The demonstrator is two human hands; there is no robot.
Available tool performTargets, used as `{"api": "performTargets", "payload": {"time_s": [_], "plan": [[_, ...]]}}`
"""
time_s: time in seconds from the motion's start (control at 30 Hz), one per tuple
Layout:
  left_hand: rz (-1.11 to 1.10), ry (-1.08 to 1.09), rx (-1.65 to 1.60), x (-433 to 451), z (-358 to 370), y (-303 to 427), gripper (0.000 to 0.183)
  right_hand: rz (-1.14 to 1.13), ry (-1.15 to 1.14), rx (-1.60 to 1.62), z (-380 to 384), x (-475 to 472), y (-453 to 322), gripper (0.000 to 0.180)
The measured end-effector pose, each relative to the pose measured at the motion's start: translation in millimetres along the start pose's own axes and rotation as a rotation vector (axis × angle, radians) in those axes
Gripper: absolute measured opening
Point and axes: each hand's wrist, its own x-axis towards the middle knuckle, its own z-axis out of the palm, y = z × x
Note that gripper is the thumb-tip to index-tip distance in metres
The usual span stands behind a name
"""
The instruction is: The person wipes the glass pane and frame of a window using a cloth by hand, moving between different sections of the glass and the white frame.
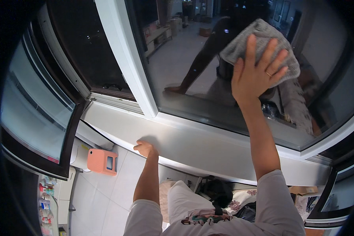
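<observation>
Spread wide, my right hand (255,72) presses a grey cloth (265,31) flat against a dark window pane (185,50). A ring is on one of its fingers. The cloth shows beyond the fingertips and to the right of the hand. My left hand (146,148) rests on the front edge of the white windowsill (194,144), lower left of the cloth, its fingers partly curled over the edge. The pane reflects an arm and a lit room.
An opened window sash (69,141) juts in at the left, another sash (324,209) at the lower right. A white frame post (126,59) stands left of the pane. Below are an orange stool (101,161) on the tiled floor, a shelf of small items (47,203) and a cardboard box (303,190).
</observation>
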Motion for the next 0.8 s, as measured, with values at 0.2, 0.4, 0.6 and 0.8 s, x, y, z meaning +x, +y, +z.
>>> {"api": "performTargets", "payload": {"time_s": [0.2, 0.4, 0.6, 0.8], "plan": [[-0.006, -0.006, -0.043, 3, -1, -2, 0.042, -0.112, -0.031, 0.186, 28, 0, -74, 0.066], [0.017, 0.002, -0.02, -2, -3, 0, 0.044, -0.257, -0.189, 0.374, 43, 2, -138, 0.058], [0.022, -0.008, 0.025, -2, 2, 0, 0.043, -0.364, -0.201, 0.383, 43, 10, -150, 0.048], [-0.02, 0.005, -0.035, 3, -1, 2, 0.04, -0.336, -0.147, 0.409, 16, 31, -90, 0.046]]}}
